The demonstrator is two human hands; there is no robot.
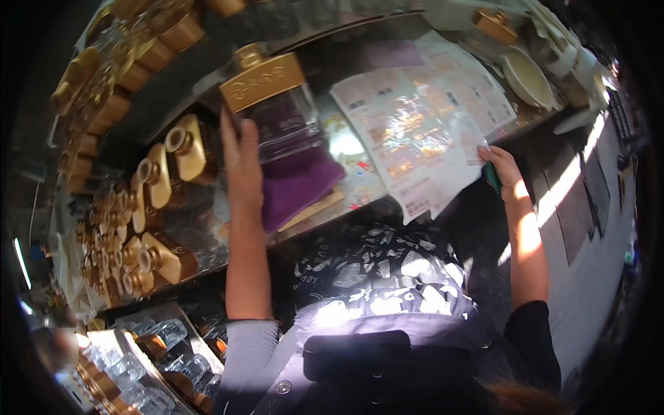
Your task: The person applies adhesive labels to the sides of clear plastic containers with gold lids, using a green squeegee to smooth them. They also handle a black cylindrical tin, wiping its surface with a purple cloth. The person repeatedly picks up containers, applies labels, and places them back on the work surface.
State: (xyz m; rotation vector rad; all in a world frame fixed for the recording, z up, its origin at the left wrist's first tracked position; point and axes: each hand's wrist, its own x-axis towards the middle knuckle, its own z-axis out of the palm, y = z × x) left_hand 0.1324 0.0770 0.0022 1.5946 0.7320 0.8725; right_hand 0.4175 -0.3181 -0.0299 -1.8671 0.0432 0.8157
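The squarish bottle (278, 112) is embossed gold above, clear glass below.

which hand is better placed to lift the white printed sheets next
The right, I'd judge: the right hand has its fingertips at the right edge of the printed sheets, while the left hand is beside the gold-topped bottle.

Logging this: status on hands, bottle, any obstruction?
Left hand at bottle, grip unclear. Right hand at sheet, holding green item. Purple cloth at bottle's lower end, possibly in the way.
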